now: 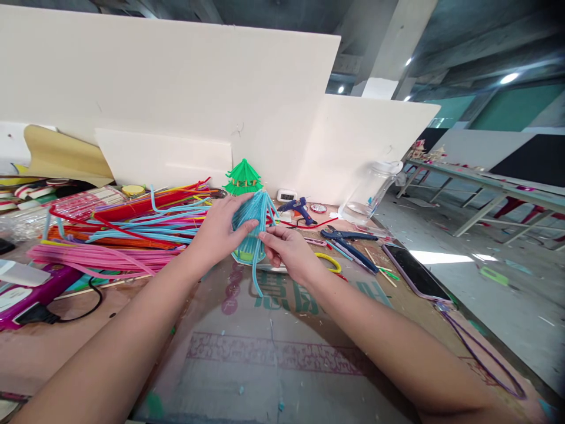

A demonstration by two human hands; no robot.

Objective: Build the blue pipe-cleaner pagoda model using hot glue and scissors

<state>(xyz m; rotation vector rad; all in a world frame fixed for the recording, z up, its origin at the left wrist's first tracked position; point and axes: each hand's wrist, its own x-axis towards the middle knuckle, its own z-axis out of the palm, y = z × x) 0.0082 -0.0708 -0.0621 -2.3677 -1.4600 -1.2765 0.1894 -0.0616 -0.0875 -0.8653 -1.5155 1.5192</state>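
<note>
Two bare forearms reach over a cluttered craft table [265, 365] covered with printed cardboard, and both hands meet at a light blue bundle of pipe cleaners [253, 227] held upright just above the table's middle. The left hand [218, 232] wraps its fingers around the bundle's left side, while the right hand [289, 250] pinches the lower strands between thumb and fingertips. Behind the bundle stands a small green pagoda model [242, 176]; loose pink, blue and red pipe cleaners [123, 235] lie to the left, and a blue glue gun [299, 208], pliers [348, 241] and a phone [415, 274] lie to the right.
</note>
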